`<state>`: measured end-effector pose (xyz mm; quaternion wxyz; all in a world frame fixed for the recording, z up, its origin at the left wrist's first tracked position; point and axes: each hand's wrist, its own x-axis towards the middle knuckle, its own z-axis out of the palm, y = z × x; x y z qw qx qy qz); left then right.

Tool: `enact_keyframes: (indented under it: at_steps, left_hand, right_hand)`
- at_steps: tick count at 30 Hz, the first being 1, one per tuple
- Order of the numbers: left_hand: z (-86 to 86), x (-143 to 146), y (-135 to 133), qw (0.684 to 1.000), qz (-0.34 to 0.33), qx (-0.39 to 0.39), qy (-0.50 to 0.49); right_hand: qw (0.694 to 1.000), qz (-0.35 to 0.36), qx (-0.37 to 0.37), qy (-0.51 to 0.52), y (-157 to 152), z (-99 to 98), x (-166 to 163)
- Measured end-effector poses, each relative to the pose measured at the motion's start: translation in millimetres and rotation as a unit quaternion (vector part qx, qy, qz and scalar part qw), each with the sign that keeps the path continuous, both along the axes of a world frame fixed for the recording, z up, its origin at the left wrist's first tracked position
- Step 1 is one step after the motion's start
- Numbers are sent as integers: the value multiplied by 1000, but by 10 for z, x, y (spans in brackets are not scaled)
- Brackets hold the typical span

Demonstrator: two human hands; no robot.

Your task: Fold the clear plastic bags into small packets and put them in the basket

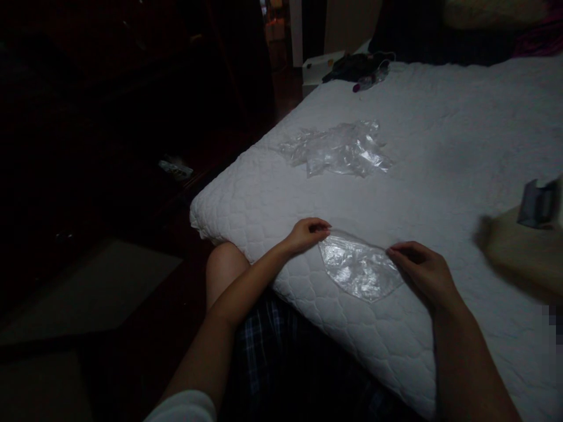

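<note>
A clear plastic bag (360, 266) is stretched between my two hands above the near edge of the white quilted mattress (440, 193). My left hand (307, 233) pinches its upper left corner between thumb and fingers. At the upper right corner, my right hand (422, 266) grips it the same way. The bag looks flat and wrinkled, with light glinting off it. Farther back on the bed lies a loose spread of more clear plastic bags (341, 149), overlapping so that single ones are hard to tell apart.
On the right, a blurred tan shape (523, 252) has a dark box-like object (539, 204) by it. Dark cloth (352, 67) and a bottle with a purple cap (357, 88) lie at the far bed corner. A small crumpled packet (176, 168) rests left of the bed.
</note>
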<state>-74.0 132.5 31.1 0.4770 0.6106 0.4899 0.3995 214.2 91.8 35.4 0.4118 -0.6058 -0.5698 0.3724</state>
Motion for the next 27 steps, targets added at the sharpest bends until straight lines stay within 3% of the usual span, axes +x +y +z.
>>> enact_keyframes:
  at_steps: [7, 18, 27]
  left_hand:
    - [8, -53, 22, 998, -44, 35, -5]
    - [5, -79, 23, 996, -53, 70, 4]
    - [47, -101, 29, 988, -74, 121, 67]
  right_hand:
    - [1000, 14, 21, 4, -5, -21, 25]
    - [997, 46, 58, -35, -27, 21, 27]
    - [993, 62, 86, -55, -38, 59, -15]
